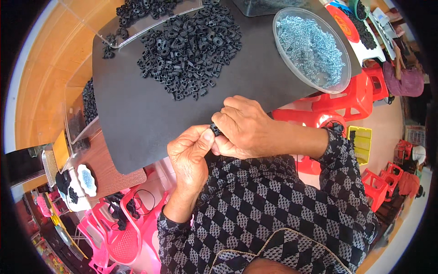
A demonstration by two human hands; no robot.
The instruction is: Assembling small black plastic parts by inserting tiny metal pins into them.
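While both hands (188, 153) (248, 130) pinch a black part (215, 130), dark tabletop (137, 123) (its corner rounded), red stools (356, 98), pale floor (385, 128).

Fingers (201, 143) partly hide a small black piece (215, 129); the top edge crops a clear tub (119, 46).

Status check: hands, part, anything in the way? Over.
Left hand and right hand together, gripping one small black part. Black pile ahead, plastic tub off right; both clear of the hands.
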